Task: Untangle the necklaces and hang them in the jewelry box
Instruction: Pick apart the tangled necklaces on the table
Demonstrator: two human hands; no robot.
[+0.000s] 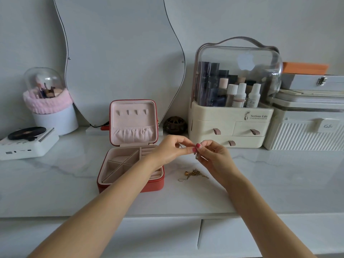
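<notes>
Both hands, left [172, 148] and right [212, 157], pinch a necklace [197, 154] above the worktop [260, 183] beside the open box [130, 164], apparently untangling; next, hang it on a lid hook [128, 112].

Viewpoint: one head-worn wide-angle camera, above and behind both bare forearms.
Facing: forward and down over the white marble-patterned tabletop [260, 183], toward the wavy frameless mirror [119, 58].
Nearness: close; left hand [170, 148] and right hand [214, 155] mid-frame.
</notes>
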